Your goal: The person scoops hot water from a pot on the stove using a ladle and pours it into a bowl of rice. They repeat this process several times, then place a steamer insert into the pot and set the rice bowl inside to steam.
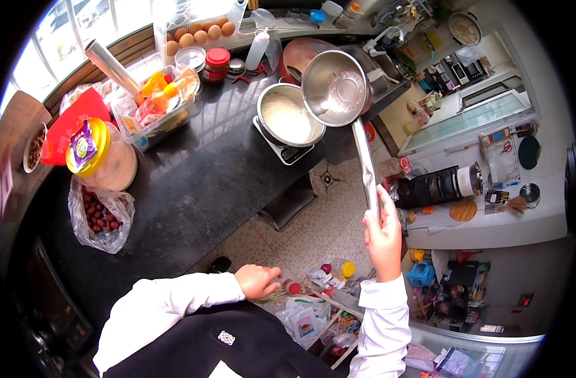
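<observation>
My right hand point(383, 236) grips the long handle of a stainless steel ladle point(335, 90). Its deep round bowl faces up at me, with whitish residue inside, and overlaps the right rim of a metal pot point(264, 125). White, floury or grainy contents point(288, 113) fill part of that pot. Beneath it is a white kitchen scale point(292, 154) on the black countertop point(198, 184). My left hand point(258, 282) holds nothing; it hovers in front of my body, above the floor side of the counter edge, with its fingers loosely bent and the thumb apart.
Left on the counter are a plastic bag of red dates point(99, 212), a yellow-lidded jar point(122, 160) and a filled plastic bin point(151, 127). A red-lidded jar point(217, 64), squeeze bottle point(258, 49) and eggs point(200, 36) line the back. Behind the ladle sits a sink point(382, 87).
</observation>
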The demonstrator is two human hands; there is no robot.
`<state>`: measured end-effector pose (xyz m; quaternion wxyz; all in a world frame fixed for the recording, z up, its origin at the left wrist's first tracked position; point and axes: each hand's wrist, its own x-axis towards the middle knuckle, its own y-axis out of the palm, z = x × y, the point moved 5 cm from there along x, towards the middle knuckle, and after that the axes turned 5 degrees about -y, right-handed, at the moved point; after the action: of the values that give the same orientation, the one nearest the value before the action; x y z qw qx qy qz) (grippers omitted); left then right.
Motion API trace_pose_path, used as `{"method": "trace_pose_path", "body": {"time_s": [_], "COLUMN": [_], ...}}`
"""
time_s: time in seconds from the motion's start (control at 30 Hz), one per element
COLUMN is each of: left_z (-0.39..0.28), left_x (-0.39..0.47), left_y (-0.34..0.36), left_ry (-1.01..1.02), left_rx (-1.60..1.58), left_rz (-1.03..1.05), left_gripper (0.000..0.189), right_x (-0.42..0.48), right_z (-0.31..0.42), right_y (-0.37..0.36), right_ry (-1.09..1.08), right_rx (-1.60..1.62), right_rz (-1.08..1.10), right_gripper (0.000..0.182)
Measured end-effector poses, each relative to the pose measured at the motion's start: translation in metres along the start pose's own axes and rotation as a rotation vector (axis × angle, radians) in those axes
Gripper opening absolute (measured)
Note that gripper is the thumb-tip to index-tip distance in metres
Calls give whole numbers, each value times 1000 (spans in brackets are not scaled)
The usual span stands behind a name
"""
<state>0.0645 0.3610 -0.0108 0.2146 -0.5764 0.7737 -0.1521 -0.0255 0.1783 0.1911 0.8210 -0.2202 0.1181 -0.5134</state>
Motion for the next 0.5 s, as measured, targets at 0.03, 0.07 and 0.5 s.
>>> {"method": "trace_pose_path", "body": {"time_s": [0.03, 0.07, 0.5], "left_z": [1, 2, -11], "left_x": [1, 3, 11], "left_y": [0, 0, 11], "left_ry": [1, 3, 15], "left_rx": [0, 0, 5], "left_rz": [-9, -18, 29], "left_gripper": [29, 29, 28], "right_x": [2, 3, 2], "right_z": [-1, -1, -4], "right_y": [0, 0, -8], "right_ry": [-41, -63, 175], "right_rx": [-32, -49, 368], "right_rz": [-5, -7, 47], "right_gripper": [49, 49, 51]}}
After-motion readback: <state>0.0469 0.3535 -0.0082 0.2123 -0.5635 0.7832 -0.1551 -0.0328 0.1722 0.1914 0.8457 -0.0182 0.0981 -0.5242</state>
